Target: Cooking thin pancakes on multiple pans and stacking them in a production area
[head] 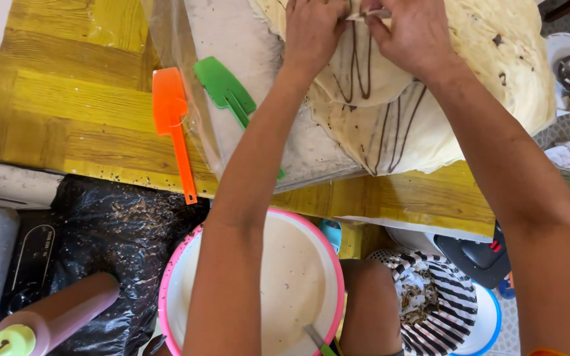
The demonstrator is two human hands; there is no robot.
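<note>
A large thin pale crepe (423,112) with dark chocolate stripes lies on a floured board (258,86) at the top of the view. My left hand (313,33) and my right hand (411,36) both pinch the crepe's folded upper edge, fingers closed on the thin sheet. A folded flap with dark lines sits just below my hands. The fingertips reach the top edge of the view.
An orange spatula (174,128) and a green spatula (227,89) lie left of my arms on the yellow wooden table (67,105). Below stand a pink-rimmed bowl of pale batter (298,277), a squeeze bottle (57,316), a black plastic sheet (113,231) and a striped bowl (440,296).
</note>
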